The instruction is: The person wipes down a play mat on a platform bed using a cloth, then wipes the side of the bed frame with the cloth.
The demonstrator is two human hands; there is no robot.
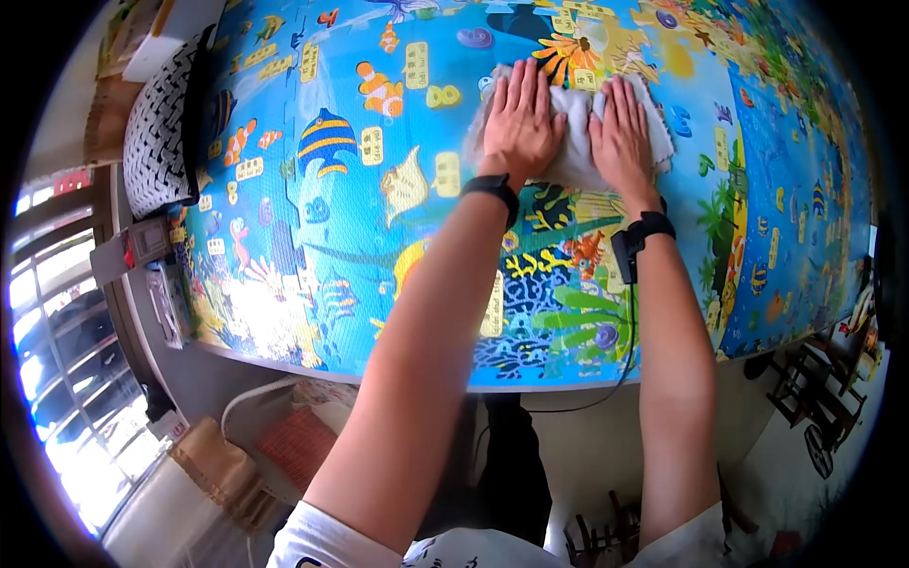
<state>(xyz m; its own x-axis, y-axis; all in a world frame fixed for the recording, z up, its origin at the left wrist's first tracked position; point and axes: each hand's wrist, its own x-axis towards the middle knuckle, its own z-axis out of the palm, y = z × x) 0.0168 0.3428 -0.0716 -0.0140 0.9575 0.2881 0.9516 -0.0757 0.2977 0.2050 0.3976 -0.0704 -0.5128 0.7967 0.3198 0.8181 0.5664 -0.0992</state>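
Both of my hands lie flat on a crumpled pale grey cloth point(574, 142) on the blue sea-picture mat point(379, 256). My left hand point(523, 123) presses on the cloth's left part, fingers stretched out and pointing away from me. On the right part rests my right hand point(622, 137), its fingers also extended, the thumb towards the left hand. Dark bands circle both wrists, and a black cable hangs from the right one. Some of the cloth bunches up between the hands; its edge shows beyond the right hand.
A black-and-white patterned cushion point(159, 137) stands at the mat's left edge, near a barred window point(71, 350). Below the front edge are a reddish cushion point(296, 442) at the left and dark wooden furniture point(814, 388) at the right. The cable point(606, 398) loops past the front edge.
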